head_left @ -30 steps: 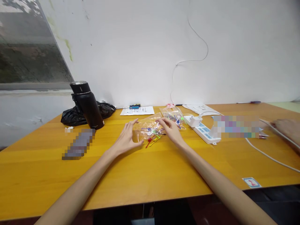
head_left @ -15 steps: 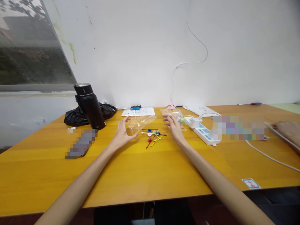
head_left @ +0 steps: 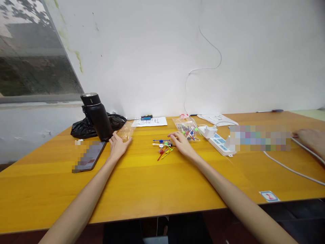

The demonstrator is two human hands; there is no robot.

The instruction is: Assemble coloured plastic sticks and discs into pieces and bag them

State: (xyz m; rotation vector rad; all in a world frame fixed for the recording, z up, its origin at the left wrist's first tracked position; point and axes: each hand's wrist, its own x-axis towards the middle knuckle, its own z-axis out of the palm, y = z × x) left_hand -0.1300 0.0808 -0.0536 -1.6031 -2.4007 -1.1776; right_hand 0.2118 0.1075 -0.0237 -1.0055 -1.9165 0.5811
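Observation:
My left hand (head_left: 117, 146) lies on the yellow table (head_left: 152, 183) and holds an empty clear plastic bag (head_left: 126, 131) by its near edge, close to the black flask (head_left: 96, 117). My right hand (head_left: 180, 144) rests with its fingers stretched towards a small scatter of coloured plastic pieces (head_left: 164, 147), its fingertips at the right edge of that scatter. Just behind the right hand lies a second clear bag (head_left: 187, 128) filled with more coloured pieces.
A black plastic bag (head_left: 80, 127) sits behind the flask and a phone (head_left: 89, 156) lies in front of it. A screwdriver (head_left: 146, 117) and papers (head_left: 151, 121) lie by the wall. A white power strip (head_left: 218, 141) and cable run right, where another person's hand (head_left: 310, 139) rests.
My left hand has carried the empty bag leftwards away from the loose pieces to beside the flask. My right hand has come back from the full bag to the scattered pieces.

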